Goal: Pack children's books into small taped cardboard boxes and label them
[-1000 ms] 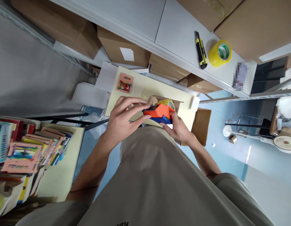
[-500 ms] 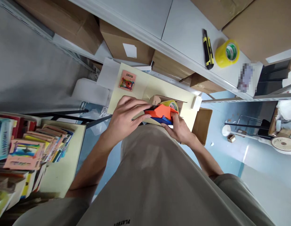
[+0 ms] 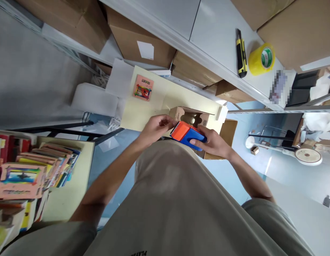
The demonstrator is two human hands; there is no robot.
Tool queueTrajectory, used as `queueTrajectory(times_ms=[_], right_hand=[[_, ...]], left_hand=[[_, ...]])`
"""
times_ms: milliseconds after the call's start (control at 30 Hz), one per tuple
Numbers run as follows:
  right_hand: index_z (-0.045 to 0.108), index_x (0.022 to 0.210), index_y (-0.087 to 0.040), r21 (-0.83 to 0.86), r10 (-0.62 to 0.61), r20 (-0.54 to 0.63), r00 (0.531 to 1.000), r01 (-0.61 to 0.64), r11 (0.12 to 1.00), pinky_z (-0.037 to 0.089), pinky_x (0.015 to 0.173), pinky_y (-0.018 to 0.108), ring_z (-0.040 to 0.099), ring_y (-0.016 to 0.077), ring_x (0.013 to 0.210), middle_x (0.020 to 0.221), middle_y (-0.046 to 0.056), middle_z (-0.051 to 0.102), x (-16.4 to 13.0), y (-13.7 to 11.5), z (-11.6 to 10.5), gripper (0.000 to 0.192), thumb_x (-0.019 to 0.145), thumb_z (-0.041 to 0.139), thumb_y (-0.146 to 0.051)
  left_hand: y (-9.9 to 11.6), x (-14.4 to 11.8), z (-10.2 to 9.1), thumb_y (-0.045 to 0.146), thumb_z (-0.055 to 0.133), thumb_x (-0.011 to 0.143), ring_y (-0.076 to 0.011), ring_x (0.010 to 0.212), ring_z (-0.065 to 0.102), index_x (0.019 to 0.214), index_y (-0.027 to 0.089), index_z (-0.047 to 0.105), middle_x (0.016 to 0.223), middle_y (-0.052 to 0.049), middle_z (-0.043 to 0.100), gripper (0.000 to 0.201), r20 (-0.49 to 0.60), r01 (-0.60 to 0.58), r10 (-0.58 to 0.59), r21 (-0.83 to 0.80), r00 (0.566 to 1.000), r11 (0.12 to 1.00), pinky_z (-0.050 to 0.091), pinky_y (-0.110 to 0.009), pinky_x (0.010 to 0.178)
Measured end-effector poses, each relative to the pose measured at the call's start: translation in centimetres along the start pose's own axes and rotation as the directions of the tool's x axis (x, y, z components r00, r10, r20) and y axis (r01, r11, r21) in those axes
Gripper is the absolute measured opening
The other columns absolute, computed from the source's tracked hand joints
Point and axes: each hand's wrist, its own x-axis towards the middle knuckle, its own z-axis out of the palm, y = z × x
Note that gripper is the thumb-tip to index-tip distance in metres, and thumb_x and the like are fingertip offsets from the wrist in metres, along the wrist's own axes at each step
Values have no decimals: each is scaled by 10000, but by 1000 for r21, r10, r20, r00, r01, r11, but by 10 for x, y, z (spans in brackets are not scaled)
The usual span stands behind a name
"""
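Note:
In my right hand is a tape dispenser, orange and blue, gripped at its right end. Its toothed cutting edge points left. My left hand is closed in a pinch right by that edge; whatever lies between the fingertips is too small to make out. Just behind the dispenser an open cardboard box stands on the cream table, partly hidden by the dispenser and my right hand. A pink picture book lies at the table's left.
On the grey shelf above lie a box cutter and a yellow tape roll. Larger cartons sit under it. Several books are stacked at the lower left. A brown carton stands right of the table.
The dispenser has turned so that its blue side faces me and its toothed edge shows. My left hand has drawn its fingers together from a spread pose. The view has shifted slightly.

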Motion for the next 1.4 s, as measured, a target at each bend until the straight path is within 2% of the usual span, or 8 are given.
queueTrajectory(times_ms=[133, 233, 400, 567, 733, 967, 1233, 1400], right_hand=[[656, 1045, -243, -107, 138, 122, 983, -126, 986, 468, 680, 345, 681, 222, 770, 899, 48, 741, 6, -14, -22, 695, 1010, 598, -934], [715, 1028, -234, -213, 275, 201, 940, -232, 949, 469, 680, 344, 714, 240, 772, 878, 63, 774, 2, -26, -55, 738, 956, 631, -963], [741, 981, -222, -289, 456, 144, 879, -403, 868, 457, 635, 338, 694, 216, 679, 791, 61, 775, 0, -46, -99, 747, 934, 655, -962], [755, 959, -209, -396, 469, 56, 881, -412, 821, 468, 655, 345, 721, 229, 743, 820, 88, 794, 30, -53, -87, 693, 969, 688, -898], [797, 1043, -185, -453, 513, 33, 858, -445, 772, 491, 698, 363, 741, 256, 779, 809, 100, 801, 54, -51, -72, 710, 981, 694, -884], [792, 1019, -196, -505, 547, -7, 837, -475, 721, 473, 718, 367, 733, 251, 808, 888, 108, 814, 59, -43, -65, 692, 983, 686, -879], [760, 963, -202, -522, 531, -2, 847, -454, 722, 450, 678, 356, 726, 251, 781, 844, 107, 796, 58, -44, -61, 670, 1015, 669, -864], [771, 1003, -201, -512, 539, 2, 842, -462, 724, 462, 699, 358, 732, 256, 793, 843, 101, 792, 56, -49, -61, 627, 1042, 652, -815]], left_hand=[[-32, -3, 17, 816, 955, 751, -212, 855, 709, 867, 202, 774, 861, -49, 776, 650, -80, 56, -67, -130, 995, 990, 572, -319, 764], [-53, 0, 13, 782, 936, 792, -179, 754, 635, 853, 214, 763, 777, -25, 720, 597, -202, 50, -81, -153, 976, 987, 513, -299, 684], [-94, 39, 0, 671, 952, 807, -134, 628, 504, 808, 218, 733, 711, -9, 650, 503, -276, 44, -107, -223, 955, 974, 423, -294, 604], [-132, 79, 7, 634, 984, 787, -117, 613, 464, 804, 208, 737, 742, -12, 650, 493, -285, 56, -161, -343, 945, 938, 374, -290, 578], [-155, 96, 11, 580, 989, 798, -111, 602, 404, 730, 208, 707, 658, 26, 564, 472, -264, 108, -207, -347, 942, 932, 305, -289, 581], [-163, 101, 21, 540, 923, 867, -127, 672, 464, 698, 210, 665, 631, 45, 533, 452, -268, 134, -218, -301, 938, 944, 362, -278, 642], [-166, 103, 30, 444, 863, 914, -172, 799, 609, 773, 232, 647, 786, -3, 675, 333, -330, 94, -152, -186, 932, 978, 474, -294, 773], [-182, 102, 19, 390, 852, 907, -178, 797, 632, 924, 254, 606, 783, 25, 627, 282, -421, 140, -196, -160, 886, 977, 490, -303, 776]])
